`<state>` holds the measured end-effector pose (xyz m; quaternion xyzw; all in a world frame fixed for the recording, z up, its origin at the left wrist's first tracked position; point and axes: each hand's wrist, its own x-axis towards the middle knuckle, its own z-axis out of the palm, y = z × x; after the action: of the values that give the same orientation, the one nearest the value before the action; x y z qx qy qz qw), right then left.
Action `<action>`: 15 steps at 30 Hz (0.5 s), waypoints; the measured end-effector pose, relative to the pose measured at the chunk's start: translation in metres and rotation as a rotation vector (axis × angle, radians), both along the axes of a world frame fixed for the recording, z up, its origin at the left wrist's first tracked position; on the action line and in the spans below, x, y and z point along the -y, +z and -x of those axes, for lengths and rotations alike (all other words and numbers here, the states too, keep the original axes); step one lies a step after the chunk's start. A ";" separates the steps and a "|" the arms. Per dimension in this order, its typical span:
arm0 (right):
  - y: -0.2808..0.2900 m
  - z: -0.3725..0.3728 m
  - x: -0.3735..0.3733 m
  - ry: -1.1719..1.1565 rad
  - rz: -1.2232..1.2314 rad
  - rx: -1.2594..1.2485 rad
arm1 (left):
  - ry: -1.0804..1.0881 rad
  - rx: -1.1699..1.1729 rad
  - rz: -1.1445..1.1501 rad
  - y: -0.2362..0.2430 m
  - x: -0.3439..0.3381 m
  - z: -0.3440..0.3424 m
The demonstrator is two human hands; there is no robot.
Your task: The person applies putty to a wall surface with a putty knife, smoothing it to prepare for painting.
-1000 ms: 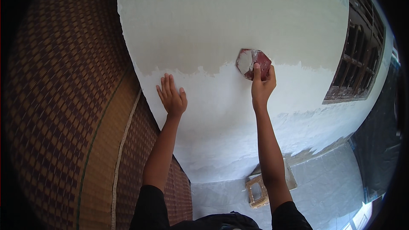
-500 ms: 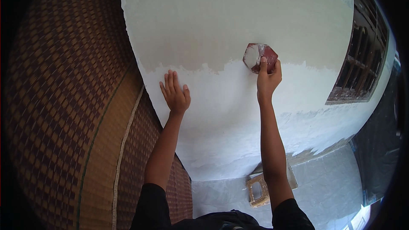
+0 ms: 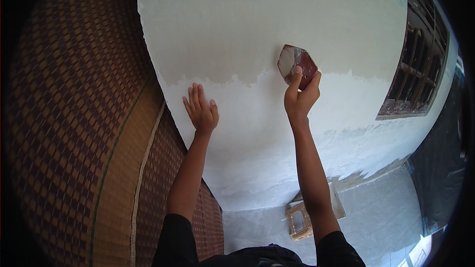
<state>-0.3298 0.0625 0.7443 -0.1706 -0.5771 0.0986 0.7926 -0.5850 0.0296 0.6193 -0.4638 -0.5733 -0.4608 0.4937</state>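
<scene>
My right hand (image 3: 302,100) grips a flat, dark red putty spreader (image 3: 308,69) with angular corners, the thumb lying across its face. Pale grey putty is smeared over its left part. The spreader is at the wall (image 3: 257,128), near the ragged line between a greyish upper coat and a whiter lower area; whether its edge touches the wall I cannot tell. To the left, my left hand (image 3: 202,111) lies flat on the white part with fingers spread, just below that ragged line. It holds nothing.
A brown checked woven mat (image 3: 64,99) hangs along the left side of the wall. On the right is a dark barred window (image 3: 413,69). Below, a tan stool (image 3: 300,221) stands on grey sheeting (image 3: 378,212), beside a pale tray-like thing (image 3: 337,201) partly hidden by my right arm.
My right hand has moved slightly left, and the spreader has turned so more of its face and putty show. My left hand stays flat against the wall. The view has shifted a little.
</scene>
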 end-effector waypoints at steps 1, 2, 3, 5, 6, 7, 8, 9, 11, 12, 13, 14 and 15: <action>0.001 0.000 0.001 0.043 0.023 0.009 | 0.002 0.002 0.002 0.000 0.001 0.000; 0.001 0.001 0.000 0.039 0.021 0.009 | -0.002 0.002 0.000 0.000 0.000 -0.001; 0.000 0.005 -0.001 0.076 -0.005 0.087 | -0.001 0.004 0.000 0.000 -0.001 -0.002; -0.004 0.019 -0.001 0.174 -0.030 0.201 | -0.004 0.005 0.002 0.000 -0.002 -0.002; -0.005 0.029 0.001 0.205 -0.029 0.233 | 0.001 -0.001 0.013 0.000 -0.001 0.000; -0.007 0.037 0.001 0.212 -0.025 0.262 | 0.006 -0.008 0.024 0.000 0.000 0.000; -0.009 0.043 -0.002 0.219 -0.025 0.291 | 0.005 -0.008 0.023 -0.001 -0.001 -0.001; -0.009 0.047 -0.008 0.219 -0.030 0.280 | 0.003 -0.006 0.027 -0.001 -0.002 -0.001; -0.008 0.040 -0.020 0.167 0.057 0.241 | 0.000 -0.004 0.029 -0.002 -0.003 -0.002; -0.006 0.035 -0.023 0.120 0.142 0.200 | -0.002 -0.007 0.026 -0.002 -0.002 -0.001; -0.003 0.025 -0.027 0.081 0.166 0.150 | -0.004 -0.010 0.023 -0.002 -0.001 0.000; -0.003 0.013 -0.039 0.038 0.139 0.091 | -0.007 -0.010 0.019 0.000 -0.002 -0.002; -0.001 -0.001 -0.036 0.092 0.217 0.028 | -0.005 -0.005 0.028 -0.001 -0.003 -0.003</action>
<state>-0.3285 0.0983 0.7436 -0.2298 -0.5812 0.1944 0.7560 -0.5824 0.0324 0.6181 -0.4734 -0.5772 -0.4529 0.4874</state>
